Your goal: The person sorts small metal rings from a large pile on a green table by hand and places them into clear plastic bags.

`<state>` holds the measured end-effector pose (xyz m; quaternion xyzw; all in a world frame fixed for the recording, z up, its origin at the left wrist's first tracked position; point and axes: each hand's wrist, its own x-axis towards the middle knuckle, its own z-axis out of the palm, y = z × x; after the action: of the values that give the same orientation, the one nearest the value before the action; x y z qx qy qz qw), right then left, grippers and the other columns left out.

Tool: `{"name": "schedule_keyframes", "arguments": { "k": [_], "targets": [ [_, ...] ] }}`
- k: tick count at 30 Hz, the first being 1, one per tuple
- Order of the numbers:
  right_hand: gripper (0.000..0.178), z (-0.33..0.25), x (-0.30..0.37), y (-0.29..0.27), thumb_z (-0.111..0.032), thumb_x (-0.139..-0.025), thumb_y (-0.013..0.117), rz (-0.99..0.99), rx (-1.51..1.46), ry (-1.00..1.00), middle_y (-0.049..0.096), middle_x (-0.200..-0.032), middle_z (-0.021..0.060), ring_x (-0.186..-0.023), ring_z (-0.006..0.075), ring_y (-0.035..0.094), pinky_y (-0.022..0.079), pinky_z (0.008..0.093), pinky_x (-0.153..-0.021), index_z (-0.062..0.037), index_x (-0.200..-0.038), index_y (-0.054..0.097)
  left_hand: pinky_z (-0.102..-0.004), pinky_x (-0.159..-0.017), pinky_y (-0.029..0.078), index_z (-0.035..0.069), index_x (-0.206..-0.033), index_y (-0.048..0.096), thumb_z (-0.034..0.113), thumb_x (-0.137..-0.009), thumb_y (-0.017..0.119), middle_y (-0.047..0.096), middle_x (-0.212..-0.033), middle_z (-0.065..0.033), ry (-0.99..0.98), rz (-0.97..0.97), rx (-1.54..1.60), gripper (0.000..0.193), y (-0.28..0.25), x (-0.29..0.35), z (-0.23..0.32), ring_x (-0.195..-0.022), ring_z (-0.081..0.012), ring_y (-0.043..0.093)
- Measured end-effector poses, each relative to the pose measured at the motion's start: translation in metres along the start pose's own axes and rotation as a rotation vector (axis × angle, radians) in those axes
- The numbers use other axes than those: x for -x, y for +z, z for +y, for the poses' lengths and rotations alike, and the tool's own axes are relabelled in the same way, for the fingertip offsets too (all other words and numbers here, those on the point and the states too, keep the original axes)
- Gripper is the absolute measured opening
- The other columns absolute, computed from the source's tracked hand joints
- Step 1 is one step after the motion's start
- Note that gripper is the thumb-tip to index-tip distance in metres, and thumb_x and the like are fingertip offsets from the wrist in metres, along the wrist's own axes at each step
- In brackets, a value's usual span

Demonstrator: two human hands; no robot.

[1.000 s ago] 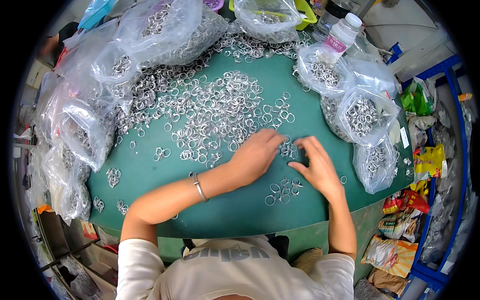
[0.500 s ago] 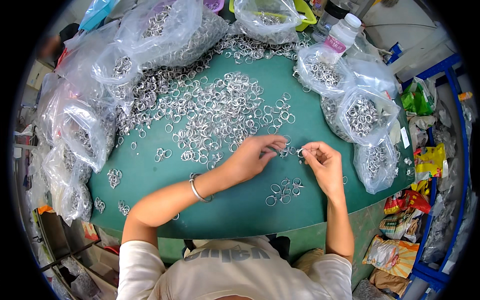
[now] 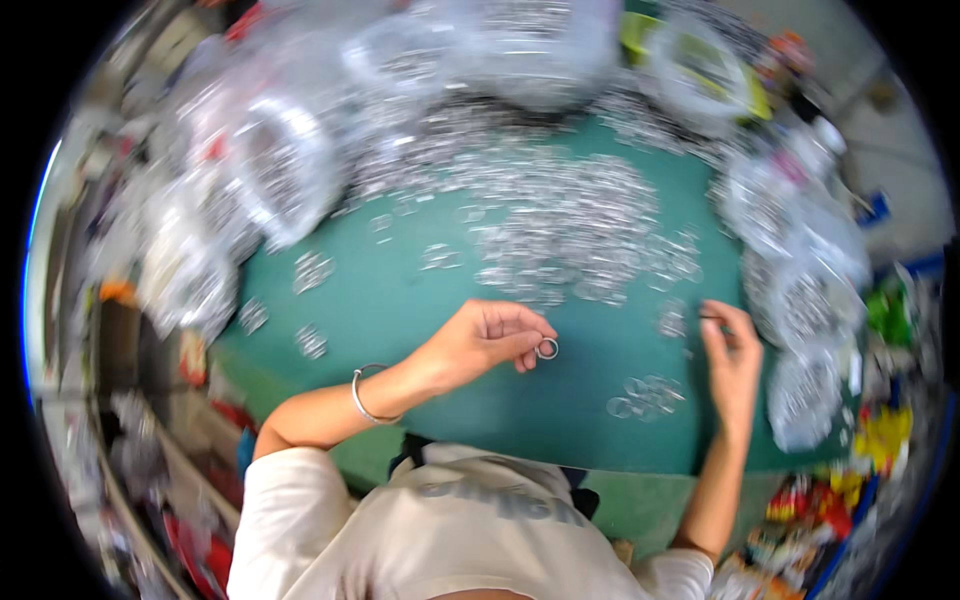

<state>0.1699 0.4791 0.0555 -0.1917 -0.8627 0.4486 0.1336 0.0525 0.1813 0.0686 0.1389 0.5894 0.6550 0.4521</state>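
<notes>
My left hand is closed in a pinch on a silver-coloured ring, held above the green table. To the right, my right hand has its thumb and fingers slightly apart; the picture is smeared there and nothing shows plainly between them. Just left of its fingertips lies a small cluster of rings. Nearer the table edge sits another loose group of rings. Beyond both hands spreads a large pile of silver rings.
Clear plastic bags of rings line the left side, and more bags stand on the right. A yellow-green basket is at the back. Small ring clusters dot the left of the green table.
The view has shifted and blurred. My hands have moved apart: the left has drawn away with a ring in its fingertips, while the right stays by the small cluster at the right.
</notes>
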Motion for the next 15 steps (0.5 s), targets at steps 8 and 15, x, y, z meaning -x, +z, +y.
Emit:
{"name": "schedule_keyframes", "arguments": {
  "k": [8, 15],
  "targets": [
    [0.026, 0.03, -0.014, 0.018, -0.007, -0.09, 0.054, 0.028, 0.407, -0.243, 0.054, -0.122, 0.0162, -0.116, 0.0313, 0.05, 0.036, 0.0382, -0.101, 0.0013, -0.114, 0.058, -0.0246, -0.068, 0.048, -0.001, -0.097, 0.065, 0.002, -0.087, 0.061, 0.067, -0.084, -0.0048, 0.346, 1.178, -0.472, 0.011, -0.133, 0.155, -0.057, -0.076, -0.0095, 0.061],
    [0.024, 0.022, -0.006, 0.02, -0.003, -0.085, 0.057, -0.068, 0.424, -0.29, 0.056, -0.115, 0.0176, -0.109, 0.0338, 0.052, 0.038, 0.0396, -0.096, 0.0035, -0.108, 0.058, -0.0338, -0.075, 0.046, 0.002, -0.093, 0.063, -0.002, -0.078, 0.064, 0.063, -0.086, -0.0106, 0.44, 1.189, -1.249, 0.016, -0.166, 0.176, -0.081, -0.082, -0.0261, 0.06]
  ]
}}
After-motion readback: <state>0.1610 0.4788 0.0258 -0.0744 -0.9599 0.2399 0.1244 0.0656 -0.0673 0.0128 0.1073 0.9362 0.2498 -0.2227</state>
